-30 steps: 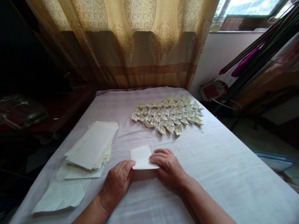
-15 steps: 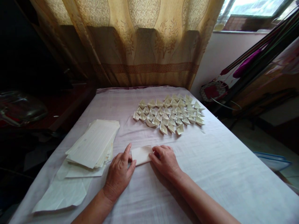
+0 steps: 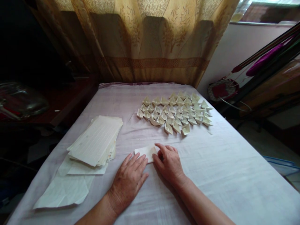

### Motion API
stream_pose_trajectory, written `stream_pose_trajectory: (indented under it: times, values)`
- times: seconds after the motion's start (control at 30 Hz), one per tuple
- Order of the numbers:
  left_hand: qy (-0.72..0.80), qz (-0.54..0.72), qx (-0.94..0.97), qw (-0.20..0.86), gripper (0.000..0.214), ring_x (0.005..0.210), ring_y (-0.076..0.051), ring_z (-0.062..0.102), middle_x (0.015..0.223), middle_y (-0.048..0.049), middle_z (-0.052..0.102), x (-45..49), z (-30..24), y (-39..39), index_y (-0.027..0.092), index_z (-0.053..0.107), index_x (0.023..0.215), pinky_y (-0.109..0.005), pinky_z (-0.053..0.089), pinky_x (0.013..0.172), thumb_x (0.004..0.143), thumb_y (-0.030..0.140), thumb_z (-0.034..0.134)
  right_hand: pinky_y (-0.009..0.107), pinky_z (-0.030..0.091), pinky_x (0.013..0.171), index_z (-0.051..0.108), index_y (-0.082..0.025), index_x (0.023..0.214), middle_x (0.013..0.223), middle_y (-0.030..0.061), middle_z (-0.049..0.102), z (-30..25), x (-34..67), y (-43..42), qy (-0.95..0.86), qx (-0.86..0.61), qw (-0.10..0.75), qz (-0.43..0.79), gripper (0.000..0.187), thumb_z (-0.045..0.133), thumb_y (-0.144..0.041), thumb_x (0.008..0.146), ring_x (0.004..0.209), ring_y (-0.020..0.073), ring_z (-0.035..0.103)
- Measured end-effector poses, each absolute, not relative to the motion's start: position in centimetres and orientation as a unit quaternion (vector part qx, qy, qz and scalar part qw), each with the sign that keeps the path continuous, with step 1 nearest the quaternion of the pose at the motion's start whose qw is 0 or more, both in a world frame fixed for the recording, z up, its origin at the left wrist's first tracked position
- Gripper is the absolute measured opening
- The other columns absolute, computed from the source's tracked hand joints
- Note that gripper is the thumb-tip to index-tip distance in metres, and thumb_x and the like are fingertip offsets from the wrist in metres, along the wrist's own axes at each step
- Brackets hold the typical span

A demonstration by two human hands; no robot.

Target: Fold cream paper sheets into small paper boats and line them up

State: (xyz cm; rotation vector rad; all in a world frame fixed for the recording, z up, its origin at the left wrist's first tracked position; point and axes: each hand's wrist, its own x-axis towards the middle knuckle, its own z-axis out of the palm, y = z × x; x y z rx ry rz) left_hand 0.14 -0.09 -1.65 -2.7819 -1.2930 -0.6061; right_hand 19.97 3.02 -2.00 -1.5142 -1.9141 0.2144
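A small folded piece of white paper (image 3: 145,151) lies on the white cloth near the front middle. My left hand (image 3: 130,178) lies flat on the paper's near part, fingers stretched out and together. My right hand (image 3: 170,162) rests at the paper's right edge, its fingertips pressing on the fold. Beyond the hands, several small folded paper boats (image 3: 174,112) stand in rows on the cloth. A stack of lined white sheets (image 3: 96,140) lies to the left of my left hand.
The cloth-covered table (image 3: 222,168) runs back to a yellow patterned curtain (image 3: 150,40). Loose larger sheets (image 3: 63,190) lie under and before the stack. Dark furniture stands to the left, rods and a red item (image 3: 222,89) to the right.
The paper has been folded smaller. My left hand moved from the paper's left edge onto it and flattened. The right hand slid slightly forward along the right edge.
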Motion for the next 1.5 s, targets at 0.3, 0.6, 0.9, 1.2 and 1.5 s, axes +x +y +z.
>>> stream_pose_trajectory:
  times: [0.3, 0.6, 0.9, 1.2, 1.5]
  values:
    - [-0.417, -0.191, -0.889, -0.008, 0.040, 0.131, -0.024, 0.054, 0.135, -0.0058, 0.064, -0.09, -1.30, 0.09, 0.021, 0.055, 0.136, -0.046, 0.043, 0.110, 0.100, 0.035, 0.046, 0.032, 0.032, 0.078, 0.061, -0.022, 0.076, 0.069, 0.0008, 0.063, -1.57, 19.92, 3.02, -0.755, -0.565, 0.327, 0.062, 0.015, 0.054, -0.019, 0.088, 0.073, 0.0183, 0.054]
    - [-0.436, -0.194, -0.878, -0.032, 0.040, 0.134, -0.025, 0.050, 0.134, -0.0068, 0.064, 0.06, -1.45, 0.03, 0.022, 0.055, 0.136, -0.048, 0.042, 0.111, 0.097, 0.033, 0.052, 0.032, 0.032, 0.077, 0.062, -0.022, 0.076, 0.071, 0.0017, 0.063, -1.67, 20.04, 3.03, -0.760, -0.565, 0.316, 0.057, 0.015, 0.054, -0.020, 0.089, 0.075, 0.0189, 0.054]
    - [-0.437, -0.208, -0.874, -0.043, 0.040, 0.134, -0.027, 0.050, 0.134, -0.0057, 0.064, 0.03, -1.59, 0.07, 0.023, 0.056, 0.135, -0.050, 0.044, 0.110, 0.097, 0.031, 0.053, 0.032, 0.032, 0.076, 0.061, -0.022, 0.075, 0.070, 0.0019, 0.063, -1.66, 20.00, 3.05, -0.761, -0.562, 0.320, 0.055, 0.017, 0.054, -0.019, 0.090, 0.075, 0.0196, 0.054]
    - [-0.440, -0.215, -0.870, -0.048, 0.039, 0.134, -0.027, 0.050, 0.134, -0.0055, 0.064, 0.09, -1.56, 0.09, 0.022, 0.057, 0.134, -0.050, 0.044, 0.110, 0.097, 0.030, 0.052, 0.033, 0.032, 0.076, 0.062, -0.022, 0.075, 0.071, 0.0017, 0.063, -1.72, 19.98, 3.04, -0.765, -0.559, 0.314, 0.054, 0.016, 0.055, -0.019, 0.090, 0.075, 0.0196, 0.053]
    - [-0.434, -0.188, -0.880, -0.028, 0.039, 0.134, -0.027, 0.049, 0.135, -0.0048, 0.063, 0.05, -1.71, 0.18, 0.023, 0.057, 0.133, -0.049, 0.043, 0.110, 0.095, 0.029, 0.054, 0.034, 0.033, 0.080, 0.062, -0.022, 0.077, 0.075, 0.0021, 0.062, -1.27, 19.76, 2.86, -0.760, -0.579, 0.288, 0.061, 0.011, 0.060, -0.023, 0.087, 0.082, 0.0206, 0.053]
